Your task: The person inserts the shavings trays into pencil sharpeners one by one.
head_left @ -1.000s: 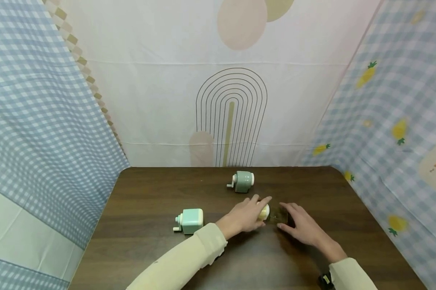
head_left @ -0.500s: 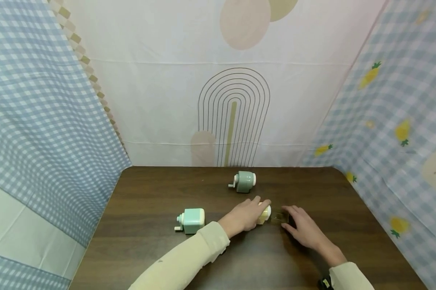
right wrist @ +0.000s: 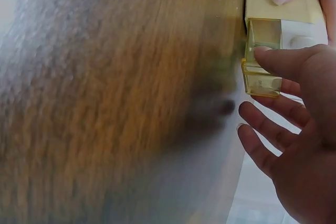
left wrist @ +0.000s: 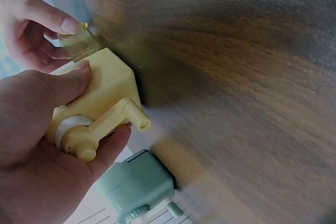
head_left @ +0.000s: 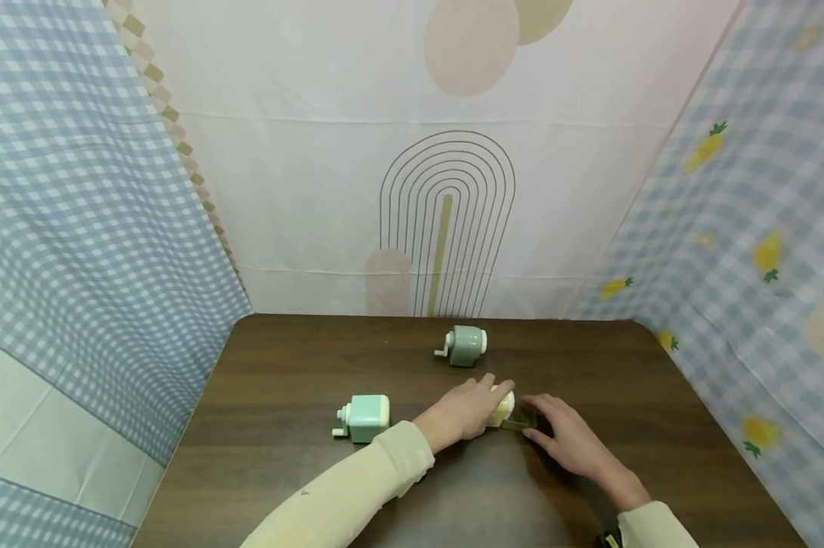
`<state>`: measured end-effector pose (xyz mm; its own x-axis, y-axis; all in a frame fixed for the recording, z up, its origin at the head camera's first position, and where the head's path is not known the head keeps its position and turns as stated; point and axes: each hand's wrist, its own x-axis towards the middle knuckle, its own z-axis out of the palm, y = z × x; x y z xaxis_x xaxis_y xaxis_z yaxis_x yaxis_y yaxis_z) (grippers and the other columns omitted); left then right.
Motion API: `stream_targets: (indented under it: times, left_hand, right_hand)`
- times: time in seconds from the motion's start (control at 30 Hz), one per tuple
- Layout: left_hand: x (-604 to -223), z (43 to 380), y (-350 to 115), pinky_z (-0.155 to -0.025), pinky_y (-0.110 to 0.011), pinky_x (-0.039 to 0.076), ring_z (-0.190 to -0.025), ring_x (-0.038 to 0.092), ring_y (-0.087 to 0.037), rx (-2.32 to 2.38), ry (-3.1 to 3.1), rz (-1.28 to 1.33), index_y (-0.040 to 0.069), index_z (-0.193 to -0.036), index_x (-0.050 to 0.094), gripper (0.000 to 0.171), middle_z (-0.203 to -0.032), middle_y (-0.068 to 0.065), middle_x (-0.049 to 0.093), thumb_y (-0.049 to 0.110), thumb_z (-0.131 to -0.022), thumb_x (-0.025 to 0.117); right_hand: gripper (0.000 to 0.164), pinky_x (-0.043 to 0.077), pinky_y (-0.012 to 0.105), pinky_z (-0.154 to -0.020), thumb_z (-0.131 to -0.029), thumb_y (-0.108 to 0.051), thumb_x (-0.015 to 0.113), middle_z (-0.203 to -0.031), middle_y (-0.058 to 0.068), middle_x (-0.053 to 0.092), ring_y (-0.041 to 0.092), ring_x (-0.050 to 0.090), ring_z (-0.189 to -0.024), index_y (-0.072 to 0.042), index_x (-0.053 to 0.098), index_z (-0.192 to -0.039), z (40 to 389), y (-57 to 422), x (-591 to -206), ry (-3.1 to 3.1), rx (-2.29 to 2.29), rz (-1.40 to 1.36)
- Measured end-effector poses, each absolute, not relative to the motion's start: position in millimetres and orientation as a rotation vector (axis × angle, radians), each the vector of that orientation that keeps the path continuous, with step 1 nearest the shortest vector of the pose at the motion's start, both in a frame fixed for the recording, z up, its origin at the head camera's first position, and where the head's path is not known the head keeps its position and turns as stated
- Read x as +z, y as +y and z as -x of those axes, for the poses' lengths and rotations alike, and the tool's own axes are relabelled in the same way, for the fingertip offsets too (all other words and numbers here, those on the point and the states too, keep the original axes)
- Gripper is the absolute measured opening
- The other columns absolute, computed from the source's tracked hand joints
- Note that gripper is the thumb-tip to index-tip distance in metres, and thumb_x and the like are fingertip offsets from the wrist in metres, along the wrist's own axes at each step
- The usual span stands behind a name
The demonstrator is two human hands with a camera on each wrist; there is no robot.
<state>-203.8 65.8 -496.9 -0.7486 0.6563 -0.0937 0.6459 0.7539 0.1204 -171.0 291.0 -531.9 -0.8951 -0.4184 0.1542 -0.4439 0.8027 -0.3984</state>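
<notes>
A yellow crank pencil sharpener [head_left: 501,411] is on the table, held by my left hand [head_left: 461,411]. The left wrist view shows the thumb lying along the sharpener's body [left wrist: 116,81], with fingers curled round the far side near the crank handle [left wrist: 113,120]. My right hand [head_left: 571,438] pinches a clear yellow shavings drawer [right wrist: 263,84] between thumb and fingers. The drawer meets the end of the sharpener away from the crank. How far it sits inside the body cannot be told. In the right wrist view the other right fingers are spread apart.
A grey-green crank sharpener [head_left: 463,346] stands farther back on the dark wooden table [head_left: 288,487]. Left of my left hand is a mint-green one [head_left: 365,418]. Cloth curtains [head_left: 302,190] hang behind the table and along both sides.
My right hand has brought the clear drawer leftward, from a small gap up to the yellow sharpener. The left hand keeps its hold in nearly the same place. The head view shifts slightly.
</notes>
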Motion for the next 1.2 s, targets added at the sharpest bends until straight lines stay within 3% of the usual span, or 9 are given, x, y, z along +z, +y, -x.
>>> stream_targets:
  times: [0.27, 0.83, 1.07, 1.2]
  left_hand:
    - [-497.3, 203.3, 71.4, -0.083, -0.029, 0.059, -0.108, 0.062, -0.022, 0.080, 2.822, -1.070, 0.032, -0.154, 0.034, 0.071, -0.144, -0.002, 0.050, 0.038, -0.095, 0.072]
    - [-498.2, 204.9, 69.7, -0.082, -0.028, 0.058, -0.108, 0.061, -0.020, 0.059, 2.828, -1.054, 0.032, -0.155, 0.032, 0.071, -0.144, -0.001, 0.048, 0.039, -0.096, 0.071]
    - [-498.2, 204.5, 67.9, -0.083, -0.026, 0.058, -0.105, 0.061, -0.019, 0.031, 2.834, -1.076, 0.032, -0.157, 0.028, 0.073, -0.141, -0.001, 0.050, 0.040, -0.097, 0.069]
    - [-496.7, 203.9, 66.5, -0.083, -0.026, 0.058, -0.104, 0.060, -0.018, 0.030, 2.838, -1.074, 0.032, -0.159, 0.025, 0.075, -0.141, -0.002, 0.051, 0.040, -0.098, 0.068]
  right_hand:
    - [0.053, 0.050, 0.061, -0.096, -0.090, -0.018, 0.080, -0.131, 0.011, 0.065, 0.035, 0.058, -0.122, -0.008, 0.059, -0.138, 172.7, 289.9, -537.2, -2.918, 0.695, -0.704]
    - [0.055, 0.051, 0.057, -0.096, -0.091, -0.011, 0.077, -0.131, 0.016, 0.061, 0.034, 0.056, -0.120, 0.000, 0.056, -0.140, 174.1, 278.5, -536.2, -2.954, 0.633, -0.721]
    - [0.074, 0.050, 0.061, -0.095, -0.090, -0.009, 0.077, -0.140, 0.021, 0.057, 0.037, 0.055, -0.122, -0.003, 0.038, -0.153, 172.4, 276.4, -535.7, -2.959, 0.684, -0.662]
    - [0.080, 0.053, 0.057, -0.089, -0.090, -0.010, 0.078, -0.126, 0.018, 0.064, 0.033, 0.060, -0.112, -0.006, 0.034, -0.156, 172.5, 275.2, -535.9, -2.962, 0.680, -0.634]
